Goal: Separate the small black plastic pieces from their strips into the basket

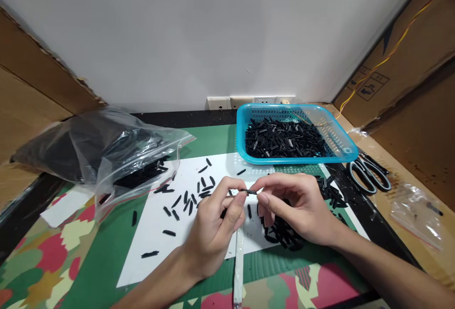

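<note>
Between both hands (249,204), small black piece (250,191), fingers half-hiding it

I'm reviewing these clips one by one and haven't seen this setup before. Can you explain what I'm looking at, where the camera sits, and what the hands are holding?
There is no machine here, only a person's two bare hands. The single picture comes from a camera worn on the head, looking forward and down at a table.

The left hand and right hand meet in the middle and pinch one small black part between their fingertips.

Under them lies a white sheet strewn with loose black parts. Behind it stands a blue basket full of the same parts. To the left lies a clear plastic bag with dark contents, to the right scissors and a smaller bag. Cardboard stands on both sides.
</note>
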### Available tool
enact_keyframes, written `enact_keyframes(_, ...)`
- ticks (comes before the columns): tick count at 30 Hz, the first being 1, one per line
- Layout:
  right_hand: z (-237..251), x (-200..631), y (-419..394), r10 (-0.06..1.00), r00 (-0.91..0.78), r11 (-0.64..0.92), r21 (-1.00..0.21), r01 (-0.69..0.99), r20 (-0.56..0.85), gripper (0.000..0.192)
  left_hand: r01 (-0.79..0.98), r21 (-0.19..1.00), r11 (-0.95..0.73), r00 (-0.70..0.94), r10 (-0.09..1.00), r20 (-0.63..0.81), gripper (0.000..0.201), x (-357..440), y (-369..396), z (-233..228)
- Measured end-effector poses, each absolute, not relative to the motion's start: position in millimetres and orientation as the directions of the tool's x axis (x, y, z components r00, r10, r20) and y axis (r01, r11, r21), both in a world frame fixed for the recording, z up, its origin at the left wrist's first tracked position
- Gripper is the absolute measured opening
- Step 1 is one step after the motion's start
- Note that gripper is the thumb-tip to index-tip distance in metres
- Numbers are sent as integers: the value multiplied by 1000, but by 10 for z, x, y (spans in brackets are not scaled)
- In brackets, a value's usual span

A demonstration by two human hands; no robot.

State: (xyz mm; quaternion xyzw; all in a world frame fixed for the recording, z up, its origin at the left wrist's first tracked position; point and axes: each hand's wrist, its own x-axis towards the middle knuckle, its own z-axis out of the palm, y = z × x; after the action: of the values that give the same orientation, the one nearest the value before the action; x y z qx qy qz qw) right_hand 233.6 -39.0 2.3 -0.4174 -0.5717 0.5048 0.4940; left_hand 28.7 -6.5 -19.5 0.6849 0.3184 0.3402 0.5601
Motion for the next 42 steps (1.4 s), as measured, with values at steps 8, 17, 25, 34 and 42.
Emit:
enact_keyframes(8, -28, 2278, -437, 984, -108, 136, -989, -64, 142, 11, 83, 977, -197, 548, 828, 120, 17, 275, -83, -295)
enact_keyframes(17, -125, 2197, -468, 973, -24, 224, -970, -94, 227, 12, 84, 979, -187, 537, 836, 113, 22, 268, -87, -317)
enact_keyframes(25, -156, 2242, -444, 894, -20, 443, -880, 172, 447, 22, 164, 934, -317, 614, 774, 155, 20, 278, -42, -172)
enact_keyframes(34, -183, 2245, -361, 794, -70, 593, -742, 314, 604, 19, 183, 963, -198, 504, 860, 81, 32, 306, -103, -109)
enact_keyframes(42, -188, 2225, -355, 848, -47, 524, -825, 210, 527, 15, 81, 993, -86, 608, 794, 20, 39, 300, -69, -136)
